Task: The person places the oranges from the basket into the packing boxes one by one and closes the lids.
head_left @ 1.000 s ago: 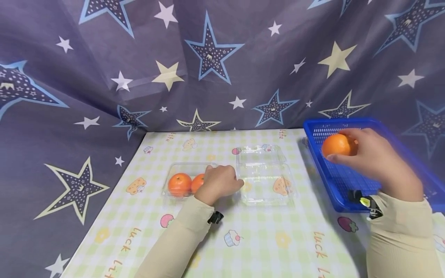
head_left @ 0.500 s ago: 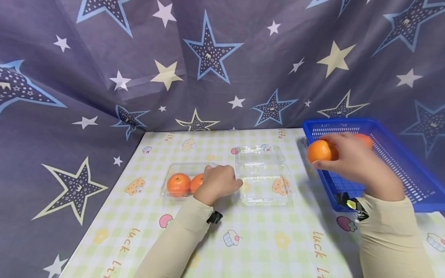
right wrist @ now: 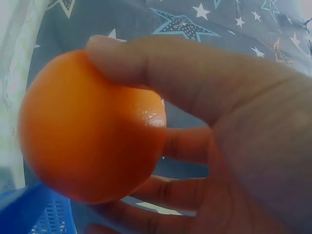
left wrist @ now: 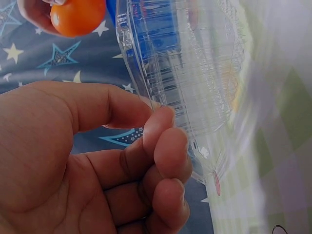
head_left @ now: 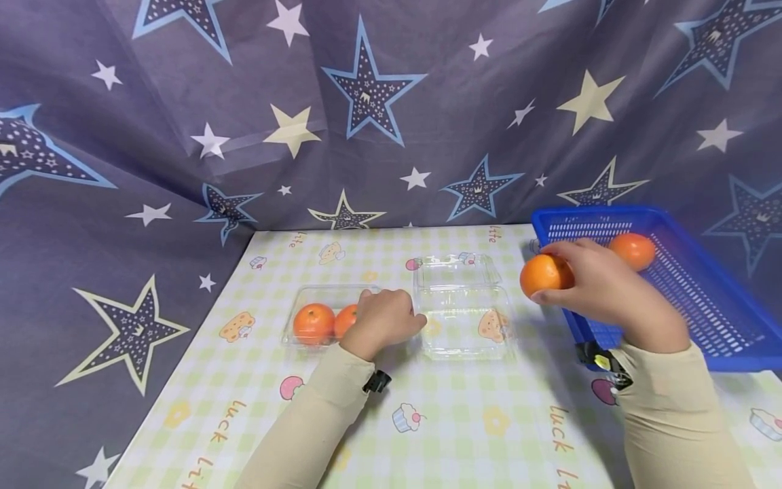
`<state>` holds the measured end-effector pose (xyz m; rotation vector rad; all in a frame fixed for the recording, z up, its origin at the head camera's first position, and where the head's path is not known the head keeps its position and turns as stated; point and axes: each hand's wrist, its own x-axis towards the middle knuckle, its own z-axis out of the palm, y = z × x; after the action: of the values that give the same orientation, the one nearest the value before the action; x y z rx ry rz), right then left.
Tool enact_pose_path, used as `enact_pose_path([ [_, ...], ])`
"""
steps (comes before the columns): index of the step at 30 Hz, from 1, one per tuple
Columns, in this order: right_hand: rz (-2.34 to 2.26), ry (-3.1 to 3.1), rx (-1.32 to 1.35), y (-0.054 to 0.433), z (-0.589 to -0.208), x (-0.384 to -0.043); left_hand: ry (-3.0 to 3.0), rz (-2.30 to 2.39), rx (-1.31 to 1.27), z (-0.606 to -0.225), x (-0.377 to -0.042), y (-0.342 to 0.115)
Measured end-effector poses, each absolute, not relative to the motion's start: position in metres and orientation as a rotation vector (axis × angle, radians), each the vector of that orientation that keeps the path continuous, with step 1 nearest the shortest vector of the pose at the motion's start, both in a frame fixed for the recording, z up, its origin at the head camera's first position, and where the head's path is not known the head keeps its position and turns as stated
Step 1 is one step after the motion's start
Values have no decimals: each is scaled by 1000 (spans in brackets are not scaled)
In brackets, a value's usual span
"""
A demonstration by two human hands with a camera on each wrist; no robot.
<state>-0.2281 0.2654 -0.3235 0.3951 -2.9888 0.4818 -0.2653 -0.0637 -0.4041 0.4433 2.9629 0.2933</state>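
My right hand [head_left: 605, 285] grips an orange [head_left: 542, 277] between thumb and fingers, held up over the left rim of a blue plastic basket [head_left: 727, 305]. The right wrist view shows the thumb across the top of that fruit and the fingers beneath. My left hand [head_left: 388, 319] pinches the edge of an open clear plastic clamshell box [left wrist: 180, 73] between thumb and forefinger. In the head view this box lies with its lid [head_left: 457, 272] folded back. Left of it, a second clear box [head_left: 324, 292] contains two oranges [head_left: 314, 324], one partly hidden by my left hand.
Another orange [head_left: 634, 252] lies in the basket near its back. A checked, printed cloth [head_left: 452, 421] covers the table. Behind and at the left hangs a dark curtain [head_left: 391, 170] with stars.
My right hand has carried the orange left, from inside the basket's area to its left rim, revealing the orange still in the basket. My left hand keeps its place at the clear box.
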Motion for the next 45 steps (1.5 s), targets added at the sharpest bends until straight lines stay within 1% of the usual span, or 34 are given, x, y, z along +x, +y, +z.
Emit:
enact_pose_path([
  [45, 481, -3000, 579, 226, -346, -233, 2978, 274, 457, -405, -266, -62],
])
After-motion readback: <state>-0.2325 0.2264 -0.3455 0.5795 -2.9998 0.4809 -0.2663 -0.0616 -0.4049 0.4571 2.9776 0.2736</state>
